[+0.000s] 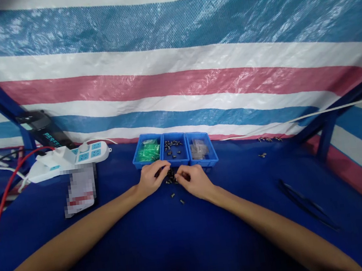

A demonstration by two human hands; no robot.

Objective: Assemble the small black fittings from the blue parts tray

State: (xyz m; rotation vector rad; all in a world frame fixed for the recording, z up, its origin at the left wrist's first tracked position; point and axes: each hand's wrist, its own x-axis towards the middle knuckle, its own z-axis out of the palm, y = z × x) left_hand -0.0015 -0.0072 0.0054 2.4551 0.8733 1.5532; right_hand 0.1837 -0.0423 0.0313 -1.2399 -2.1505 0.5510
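Observation:
Three blue bins stand side by side at the back of the blue table. Green packets (149, 151) fill the left bin (135, 160), small dark screws (173, 144) lie in the middle bin (179, 160), and clear bags (199, 149) are in the right bin (214, 152). My left hand (154, 177), fingers pinched together, is just in front of the left and middle bins. Across a small pile of dark screws (170, 177), my right hand (195, 180) has its fingers closed at the pile's right side. What either hand holds is too small to tell.
A white power strip (99, 151) and a pixelated flat object (81, 189) are on the left, with a red cable (3, 203). Loose screws (262, 155) and a black strap-like item (306, 203) lie on the right. Two screws (181, 201) sit in front.

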